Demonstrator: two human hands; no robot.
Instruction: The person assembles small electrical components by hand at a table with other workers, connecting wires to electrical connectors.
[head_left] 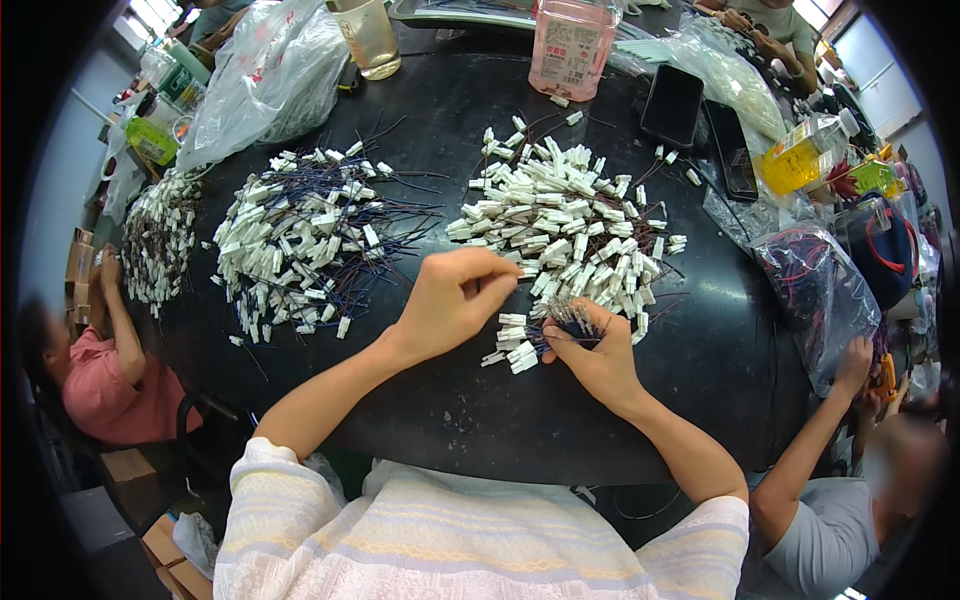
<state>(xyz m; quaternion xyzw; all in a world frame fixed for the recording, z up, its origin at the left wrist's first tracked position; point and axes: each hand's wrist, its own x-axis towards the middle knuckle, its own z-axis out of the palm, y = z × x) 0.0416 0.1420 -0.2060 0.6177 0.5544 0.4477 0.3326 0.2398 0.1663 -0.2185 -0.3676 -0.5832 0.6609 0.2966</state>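
Note:
My right hand (607,362) is closed round a bundle of thin dark wires (577,330) with bare metal terminals at their ends. Thumb and forefinger of my left hand (450,303) are pinched together at the near left edge of a heap of white plastic connectors with wires (560,215). Whatever lies between those fingertips is too small to make out. Beside my right hand, a few white connectors (520,354) lie at the front of this heap. Left of it spreads a second heap of white connectors with blue and dark wires (290,235).
Across the black table (440,400) stand a pink container (570,50), a cup (368,40) and a plastic bag (262,80). Two phones (672,105), a yellow bottle (800,158) and a bag of wires (815,290) lie right. Co-workers sit on both sides; one works at a further heap (160,235).

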